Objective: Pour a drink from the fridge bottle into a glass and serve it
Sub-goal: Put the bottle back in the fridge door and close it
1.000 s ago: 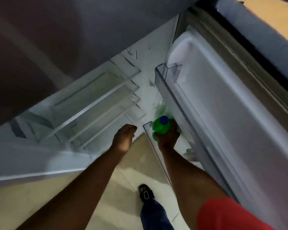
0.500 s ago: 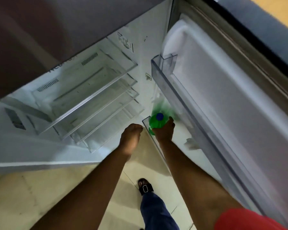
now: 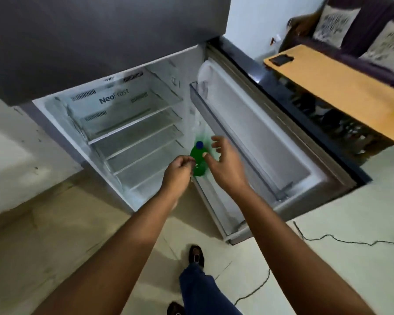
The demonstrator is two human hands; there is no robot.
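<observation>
A green bottle (image 3: 198, 160) with a blue cap (image 3: 199, 144) is held upright in front of the open fridge (image 3: 132, 123), just off the door's lower shelf (image 3: 216, 214). My left hand (image 3: 179, 169) is curled against the bottle's left side and grips it. To the right of the bottle, my right hand (image 3: 224, 163) has its fingers spread, and only the thumb touches the bottle. No glass is in view.
The fridge shelves are bare. Its door (image 3: 266, 142) stands open to the right. Behind the door is a wooden table (image 3: 341, 87) with a dark phone (image 3: 281, 59), and behind that a sofa with cushions (image 3: 334, 23). A cable (image 3: 350, 241) lies across the floor, and my sandalled foot (image 3: 196, 255) is below.
My right hand lifted the bottle out of the door shelf and opened its fingers. My left hand closed on the bottle. The view pulled back and up, so the table and sofa now show.
</observation>
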